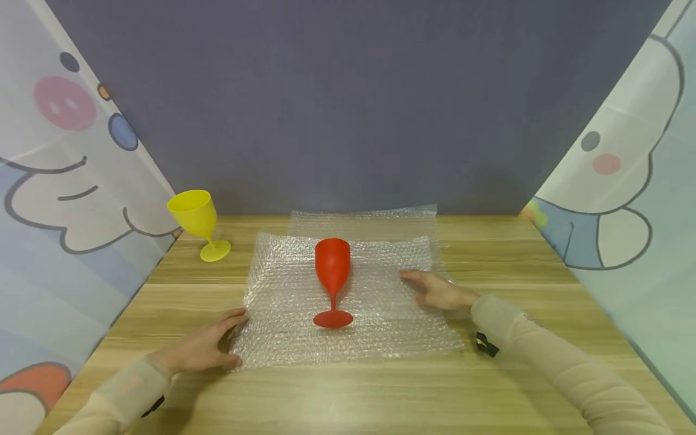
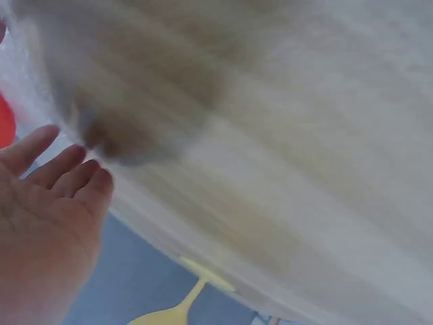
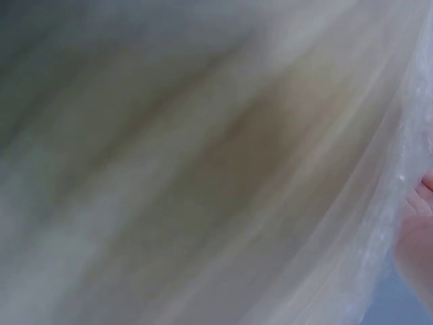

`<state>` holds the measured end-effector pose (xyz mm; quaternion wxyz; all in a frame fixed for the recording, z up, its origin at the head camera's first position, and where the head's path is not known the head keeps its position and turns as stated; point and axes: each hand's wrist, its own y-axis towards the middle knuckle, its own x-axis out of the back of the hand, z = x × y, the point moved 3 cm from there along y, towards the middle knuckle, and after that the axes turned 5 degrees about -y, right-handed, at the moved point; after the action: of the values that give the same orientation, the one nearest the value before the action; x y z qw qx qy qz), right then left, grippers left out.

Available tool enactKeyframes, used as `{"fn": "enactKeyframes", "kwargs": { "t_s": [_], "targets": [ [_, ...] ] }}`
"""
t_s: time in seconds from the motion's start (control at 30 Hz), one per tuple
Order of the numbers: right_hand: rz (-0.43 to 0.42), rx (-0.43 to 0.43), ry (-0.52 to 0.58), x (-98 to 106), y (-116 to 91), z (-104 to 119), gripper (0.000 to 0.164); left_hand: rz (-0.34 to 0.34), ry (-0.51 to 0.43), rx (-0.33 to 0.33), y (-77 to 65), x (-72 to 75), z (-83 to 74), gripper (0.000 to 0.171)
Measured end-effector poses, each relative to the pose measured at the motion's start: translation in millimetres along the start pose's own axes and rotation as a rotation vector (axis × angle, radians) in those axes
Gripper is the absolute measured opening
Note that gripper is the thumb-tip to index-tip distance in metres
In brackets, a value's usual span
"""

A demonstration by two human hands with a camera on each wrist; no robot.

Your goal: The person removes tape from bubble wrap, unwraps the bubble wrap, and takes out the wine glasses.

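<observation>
A red plastic goblet [image 1: 333,266] lies on its side on a sheet of bubble wrap [image 1: 288,338], its foot toward me. My left hand [image 1: 203,345] is at the sheet's left edge, thumb and fingers spread apart; the left wrist view shows its fingers [image 2: 74,176] extended and no object in the palm. Over the right part of the sheet is my right hand [image 1: 439,291], fingers pointing toward the goblet. Only a sliver of that hand [image 3: 416,237] appears in the right wrist view, beside the bubble wrap [image 3: 379,250]. Whether either hand touches the sheet is unclear.
A yellow goblet [image 1: 196,217] stands upright at the back left of the wooden table [image 1: 337,393]. More bubble wrap [image 1: 364,222] reaches the dark back panel [image 1: 348,109]. Printed cartoon panels [image 1: 620,199] flank the table on both sides.
</observation>
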<state>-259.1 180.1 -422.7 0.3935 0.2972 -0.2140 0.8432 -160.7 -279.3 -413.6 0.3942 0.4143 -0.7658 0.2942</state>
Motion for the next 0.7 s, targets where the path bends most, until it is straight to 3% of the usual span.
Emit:
{"fn": "enactKeyframes", "kwargs": {
  "t_s": [0.13,0.27,0.43,0.7],
  "targets": [
    [-0.002,0.017,-0.025,1,0,1,0.073,0.002,0.011,0.006,2.8,4.9,-6.2,0.079],
    [-0.013,0.026,-0.041,1,2,1,0.073,-0.052,-0.032,0.021,7.4,12.6,-16.9,0.067],
    [-0.015,0.022,-0.043,-1,2,1,0.072,-0.110,-0.192,0.103,23.2,25.4,-37.6,0.061],
    [-0.019,0.009,-0.097,-1,3,0,0.072,-0.026,-0.572,0.196,72.0,33.8,-80.6,0.072]
  ]
}}
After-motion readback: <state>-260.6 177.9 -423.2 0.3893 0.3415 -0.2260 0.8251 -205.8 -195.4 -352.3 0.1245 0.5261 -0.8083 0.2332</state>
